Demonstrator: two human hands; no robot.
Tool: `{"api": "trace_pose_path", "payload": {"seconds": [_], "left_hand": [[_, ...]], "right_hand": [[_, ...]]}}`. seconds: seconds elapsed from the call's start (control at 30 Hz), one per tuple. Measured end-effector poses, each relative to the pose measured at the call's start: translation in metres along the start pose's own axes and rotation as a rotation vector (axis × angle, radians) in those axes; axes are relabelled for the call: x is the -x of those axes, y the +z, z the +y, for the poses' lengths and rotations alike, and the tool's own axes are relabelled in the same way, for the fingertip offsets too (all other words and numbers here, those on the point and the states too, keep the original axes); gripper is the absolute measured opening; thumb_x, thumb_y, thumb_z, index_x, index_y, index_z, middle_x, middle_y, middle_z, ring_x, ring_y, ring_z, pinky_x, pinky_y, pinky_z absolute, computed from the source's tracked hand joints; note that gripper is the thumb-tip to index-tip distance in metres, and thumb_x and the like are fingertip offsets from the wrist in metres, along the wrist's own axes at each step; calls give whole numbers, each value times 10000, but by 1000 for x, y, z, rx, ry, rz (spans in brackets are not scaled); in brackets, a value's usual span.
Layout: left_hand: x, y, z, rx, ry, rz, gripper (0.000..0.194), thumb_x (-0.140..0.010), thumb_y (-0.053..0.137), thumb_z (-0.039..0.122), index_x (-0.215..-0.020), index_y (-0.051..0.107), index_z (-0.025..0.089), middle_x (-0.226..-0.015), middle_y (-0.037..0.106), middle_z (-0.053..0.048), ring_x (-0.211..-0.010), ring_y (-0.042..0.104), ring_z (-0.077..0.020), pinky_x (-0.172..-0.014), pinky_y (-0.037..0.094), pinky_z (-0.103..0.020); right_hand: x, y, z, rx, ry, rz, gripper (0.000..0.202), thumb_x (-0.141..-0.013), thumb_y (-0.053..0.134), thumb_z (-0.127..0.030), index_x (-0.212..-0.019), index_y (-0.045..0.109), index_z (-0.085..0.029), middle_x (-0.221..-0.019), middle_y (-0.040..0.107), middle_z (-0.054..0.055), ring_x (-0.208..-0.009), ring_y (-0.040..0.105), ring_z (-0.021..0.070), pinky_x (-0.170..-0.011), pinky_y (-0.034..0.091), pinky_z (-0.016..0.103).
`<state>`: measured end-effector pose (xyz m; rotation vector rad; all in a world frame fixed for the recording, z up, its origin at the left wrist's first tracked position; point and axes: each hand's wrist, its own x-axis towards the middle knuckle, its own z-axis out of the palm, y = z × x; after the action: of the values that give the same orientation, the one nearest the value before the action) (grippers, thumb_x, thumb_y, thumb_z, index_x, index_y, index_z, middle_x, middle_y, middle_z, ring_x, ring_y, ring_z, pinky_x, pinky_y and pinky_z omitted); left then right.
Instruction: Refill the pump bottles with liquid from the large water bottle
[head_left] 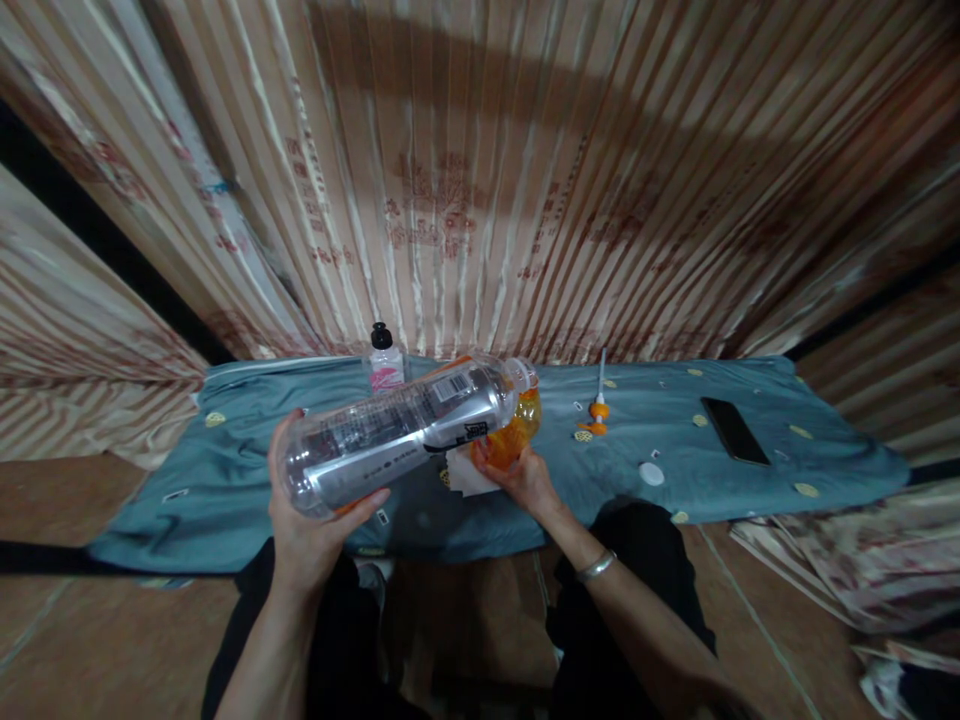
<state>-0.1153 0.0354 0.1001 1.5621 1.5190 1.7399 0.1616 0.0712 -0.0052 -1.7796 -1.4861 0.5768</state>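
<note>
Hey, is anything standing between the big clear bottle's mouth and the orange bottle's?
Nothing visible. The left hand holds the big bottle with its neck close to the orange bottle in the right hand; I can't tell whether they touch.

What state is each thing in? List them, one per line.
Large clear bottle: tilted, held in left hand, mouth close to orange bottle's
Orange bottle: held in right hand, no pump on
Orange pump: lying on cloth
Black-capped bottle: upright, cap on
Phone: flat, screen dark
White disc: flat
</note>
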Motion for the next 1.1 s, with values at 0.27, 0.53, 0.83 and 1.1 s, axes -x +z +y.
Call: {"api": "trace_pose_path", "payload": {"seconds": [0.27, 0.53, 0.83, 1.1], "left_hand": [[-1, 0, 2, 9, -8, -3, 1086, -511, 945, 420, -1478, 484, 247, -1461, 537, -150, -1316, 571, -397, -1203, 393, -580], [1, 0, -4, 37, 4, -1, 1136, -495, 958, 413, -1504, 459, 260, -1497, 516, -132, -1361, 541, -386, -1207, 392, -558], [-1, 0, -4, 40, 39, 24, 1138, -468, 967, 461, -1489, 509, 258, -1418, 582, -119, -1261, 612, -364, -1200, 405, -550], [0, -1, -6, 37, 79, 9, 1133, -502, 967, 419, -1516, 476, 303, -1434, 553, -111, -1290, 581, -372, -1206, 387, -575]], "right_hand": [[1, -4, -6, -23, 18, -55, 506, -729, 837, -379, -1175, 656, -220, -1025, 799, 96, -956, 788, 306, -847, 635, 407], [2, -7, -12, -18, 36, -49, 527, -732, 842, -362, -1199, 651, -209, -1039, 802, 88, -974, 784, 292, -833, 632, 367], [1, -6, -9, 24, 30, -45, 556, -705, 849, -420, -1174, 647, -200, -997, 804, 86, -942, 789, 291, -778, 630, 354], [3, -9, -12, 38, 11, -37, 550, -738, 843, -394, -1207, 633, -198, -1007, 801, 99, -954, 790, 304, -771, 628, 358]]}}
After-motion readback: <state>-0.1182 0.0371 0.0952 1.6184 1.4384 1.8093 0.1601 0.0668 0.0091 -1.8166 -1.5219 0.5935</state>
